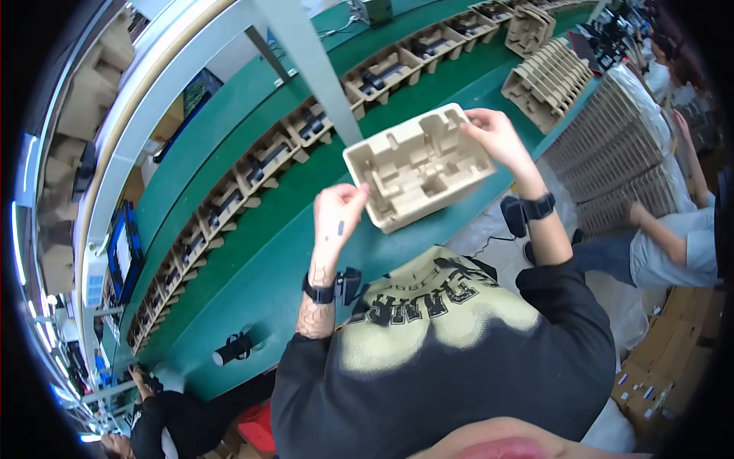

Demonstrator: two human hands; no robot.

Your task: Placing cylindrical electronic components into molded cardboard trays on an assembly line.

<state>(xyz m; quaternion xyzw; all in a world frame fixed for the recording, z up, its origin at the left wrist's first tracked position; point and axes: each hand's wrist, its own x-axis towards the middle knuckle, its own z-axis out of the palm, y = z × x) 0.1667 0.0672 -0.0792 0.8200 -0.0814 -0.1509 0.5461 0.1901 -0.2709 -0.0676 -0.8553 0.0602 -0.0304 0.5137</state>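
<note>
Green table below; left hand and right hand pinch opposite ends of pulp tray (rim grip, looks like). Uneven pull could tip it.

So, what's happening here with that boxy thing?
A person's left hand and right hand are holding a molded tray by its opposite ends, above the bench. Its hollows have nothing in them. Beyond it, a row of similar trays with dark parts inside lines a green strip. More trays are stacked to the right.
</note>
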